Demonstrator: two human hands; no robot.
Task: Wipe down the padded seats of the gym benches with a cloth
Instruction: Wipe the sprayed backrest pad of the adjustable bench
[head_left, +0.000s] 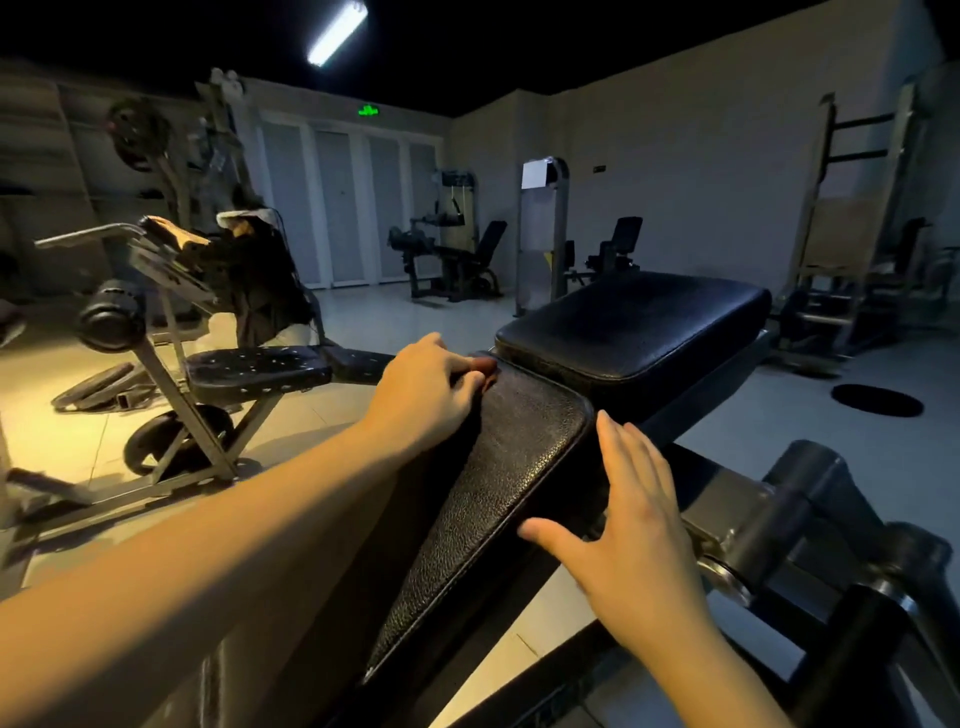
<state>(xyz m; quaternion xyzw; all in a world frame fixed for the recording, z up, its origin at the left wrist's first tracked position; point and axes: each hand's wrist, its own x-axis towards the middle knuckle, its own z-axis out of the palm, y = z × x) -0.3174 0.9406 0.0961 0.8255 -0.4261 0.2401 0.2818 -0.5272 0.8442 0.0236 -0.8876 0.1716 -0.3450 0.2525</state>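
The left hand (431, 387) lies on the far left corner of a narrow, tapered black leather-like seat pad (498, 493). Its fingers are pressed together and curled down over the pad's edge. At the fingertips a small dark reddish patch shows; if this is a cloth or not cannot be told. The right hand (639, 525) is nearer to the person, at the right side of the same pad. It is spread flat with straight fingers: the thumb touches the pad's right rim and the fingers point along the pad's side, away from the person.

Just beyond the left hand's fingertips, a wider rectangular black back pad (639, 322) begins, with a thin gap between the two pads. To the right of the right hand runs the black metal frame of the bench (800, 499).

Well to the left of the left hand stands a grey steel machine with a perforated black seat (260, 366), and a dark weight plate (96, 384) lies on the tiled floor beside it. Far right of both hands, a flat black round disc (878, 400) lies on the floor.
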